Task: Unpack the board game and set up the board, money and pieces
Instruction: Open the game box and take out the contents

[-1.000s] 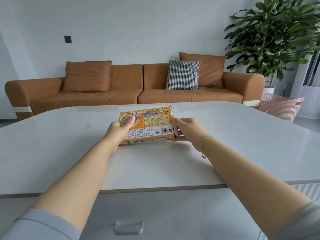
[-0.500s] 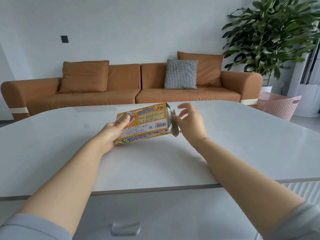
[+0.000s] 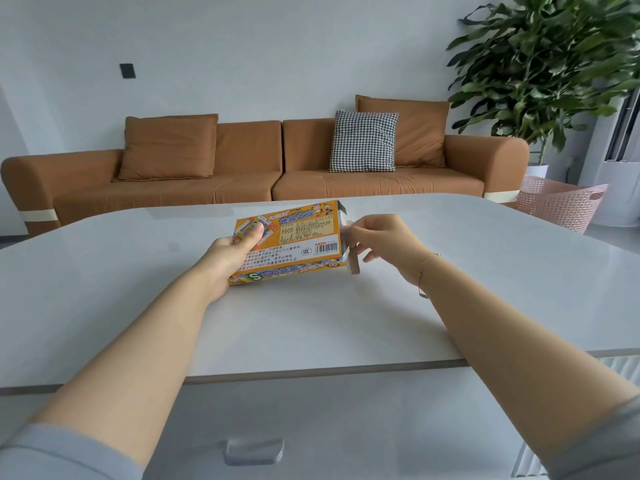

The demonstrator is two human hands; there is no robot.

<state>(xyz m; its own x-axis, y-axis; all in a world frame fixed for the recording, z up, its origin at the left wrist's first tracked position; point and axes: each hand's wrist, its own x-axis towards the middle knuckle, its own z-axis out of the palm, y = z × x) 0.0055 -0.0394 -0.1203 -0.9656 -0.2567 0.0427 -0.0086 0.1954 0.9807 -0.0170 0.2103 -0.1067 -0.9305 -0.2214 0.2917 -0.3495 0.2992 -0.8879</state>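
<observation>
The left hand (image 3: 231, 255) gripped the left end of the orange game box (image 3: 294, 242), its thumb laid across the printed top face and the other fingers hidden beneath. The box was tilted, its near long edge down toward the white table (image 3: 485, 271) and its far edge raised; whether that near edge touched the tabletop could not be told. The barcode and small print faced up toward the camera. At the right end of the box the end flap (image 3: 353, 263) hung open, its plain brown inner side showing. The right hand (image 3: 382, 239) was at that open end, fingers curled and pinching a pale flap or tab there; just what it held was too small to tell. A thin bracelet (image 3: 423, 271) circled the right wrist.

Beyond the table stood a brown sofa (image 3: 242, 168) with a black-and-white checked cushion (image 3: 363, 142). A large leafy plant (image 3: 554, 64) rose at the right, with a pink basket (image 3: 561, 202) near it on the floor.
</observation>
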